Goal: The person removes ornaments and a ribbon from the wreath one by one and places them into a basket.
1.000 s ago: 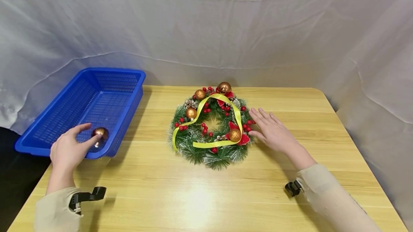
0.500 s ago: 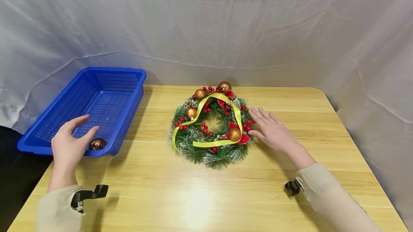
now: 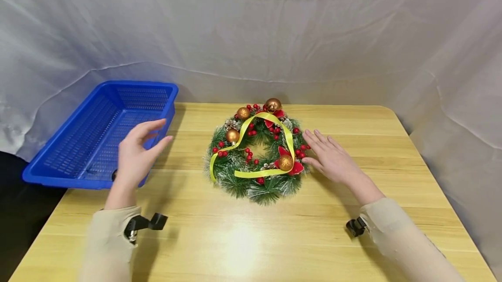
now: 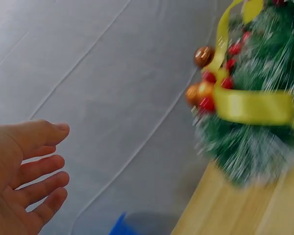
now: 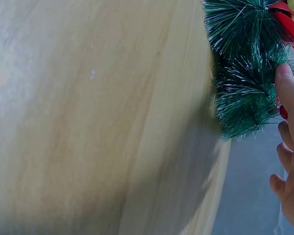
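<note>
A green Christmas wreath (image 3: 266,192) lies on the table, trimmed with red berries, pinecones and several copper baubles (image 3: 272,106). A loose yellow ribbon (image 3: 288,138) trails over it. My right hand (image 3: 331,157) rests at the wreath's right side, fingers straight and fingertips at the berries; in the right wrist view its thumb lies against the green needles. Over the right wall of the blue basket (image 3: 98,183) my left hand (image 3: 137,155) hovers, thumb and fingers apart with nothing between them. A dark bauble (image 3: 114,174) in the basket is mostly hidden behind that hand.
The basket stands at the table's left, its near left corner past the table edge. Grey cloth (image 3: 251,33) hangs behind and on both sides of the wooden table (image 3: 243,234). Each sleeve carries a black wrist mount (image 3: 157,221).
My left hand has let go of a copper bauble in the basket's near corner, then risen and moved right toward the wreath. My right hand has stayed in place.
</note>
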A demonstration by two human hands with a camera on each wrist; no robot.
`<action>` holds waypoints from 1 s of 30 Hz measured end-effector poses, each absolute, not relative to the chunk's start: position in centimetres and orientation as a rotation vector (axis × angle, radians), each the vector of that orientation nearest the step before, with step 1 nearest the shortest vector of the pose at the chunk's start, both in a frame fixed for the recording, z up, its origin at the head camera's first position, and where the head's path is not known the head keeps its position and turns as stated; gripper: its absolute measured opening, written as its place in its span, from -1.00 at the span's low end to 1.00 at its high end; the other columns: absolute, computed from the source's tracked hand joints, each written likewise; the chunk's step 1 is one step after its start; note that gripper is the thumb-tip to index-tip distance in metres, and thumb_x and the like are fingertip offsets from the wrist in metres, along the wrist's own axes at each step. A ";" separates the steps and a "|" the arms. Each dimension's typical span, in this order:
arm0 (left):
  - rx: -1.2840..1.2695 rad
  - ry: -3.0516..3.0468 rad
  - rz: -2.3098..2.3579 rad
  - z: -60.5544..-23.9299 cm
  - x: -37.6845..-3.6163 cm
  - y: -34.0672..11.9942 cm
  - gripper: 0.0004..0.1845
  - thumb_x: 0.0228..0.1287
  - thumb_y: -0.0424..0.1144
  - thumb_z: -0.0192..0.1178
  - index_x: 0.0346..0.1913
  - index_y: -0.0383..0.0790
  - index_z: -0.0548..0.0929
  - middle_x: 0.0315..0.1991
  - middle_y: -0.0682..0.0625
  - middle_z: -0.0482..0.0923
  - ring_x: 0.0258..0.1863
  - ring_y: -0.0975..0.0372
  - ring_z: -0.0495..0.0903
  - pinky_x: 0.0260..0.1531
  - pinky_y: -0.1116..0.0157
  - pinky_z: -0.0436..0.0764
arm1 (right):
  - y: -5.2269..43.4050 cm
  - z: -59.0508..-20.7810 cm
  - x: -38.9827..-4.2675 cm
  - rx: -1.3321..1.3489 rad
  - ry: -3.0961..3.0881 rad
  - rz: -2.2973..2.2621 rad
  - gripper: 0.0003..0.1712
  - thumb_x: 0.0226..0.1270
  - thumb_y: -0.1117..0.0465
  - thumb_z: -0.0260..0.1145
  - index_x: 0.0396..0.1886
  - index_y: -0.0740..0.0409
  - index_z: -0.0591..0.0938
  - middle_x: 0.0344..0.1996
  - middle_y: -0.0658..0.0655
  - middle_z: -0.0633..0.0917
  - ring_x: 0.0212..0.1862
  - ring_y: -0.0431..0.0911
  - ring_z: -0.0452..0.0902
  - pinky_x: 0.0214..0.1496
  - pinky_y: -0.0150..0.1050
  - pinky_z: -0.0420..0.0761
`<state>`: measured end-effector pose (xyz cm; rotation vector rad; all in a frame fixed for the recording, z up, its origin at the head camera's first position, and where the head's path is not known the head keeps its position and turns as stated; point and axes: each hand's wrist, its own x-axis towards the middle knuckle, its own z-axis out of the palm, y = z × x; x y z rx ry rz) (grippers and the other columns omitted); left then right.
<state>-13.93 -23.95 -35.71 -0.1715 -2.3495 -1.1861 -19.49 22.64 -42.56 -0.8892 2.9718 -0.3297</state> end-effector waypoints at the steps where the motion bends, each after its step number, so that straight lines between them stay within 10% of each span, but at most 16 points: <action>1: -0.201 -2.353 -1.208 -35.9 -14.3 -23.3 -0.55 0.07 -0.42 0.40 0.08 -0.30 0.63 0.04 -0.11 0.59 -0.04 0.38 0.51 0.03 0.45 0.49 | 22.7 -42.6 -19.5 -0.891 2.972 -0.328 -0.14 0.46 -0.23 -0.08 0.53 0.13 -0.06 0.50 0.08 -0.10 0.49 0.07 -0.26 0.46 0.04 -0.26; 7: -0.316 -2.365 -1.353 -37.4 -16.2 -19.9 -0.54 0.10 -0.36 0.40 0.10 -0.32 0.60 0.07 -0.14 0.57 -0.03 0.06 0.57 0.06 0.18 0.53 | 22.7 -42.7 -19.7 -0.885 2.974 -0.324 -0.13 0.45 -0.26 -0.08 0.53 0.12 -0.04 0.50 0.06 -0.10 0.49 0.04 -0.28 0.46 0.02 -0.25; 30: -0.442 -2.621 -1.361 -41.1 -21.0 -14.6 -0.51 0.19 -0.16 0.35 0.18 -0.21 0.57 0.08 -0.10 0.54 0.04 0.03 0.50 0.07 0.05 0.47 | 22.7 -42.8 -19.9 -0.900 2.969 -0.336 -0.14 0.46 -0.24 -0.09 0.54 0.09 -0.10 0.50 0.07 -0.10 0.48 0.14 -0.20 0.46 0.02 -0.27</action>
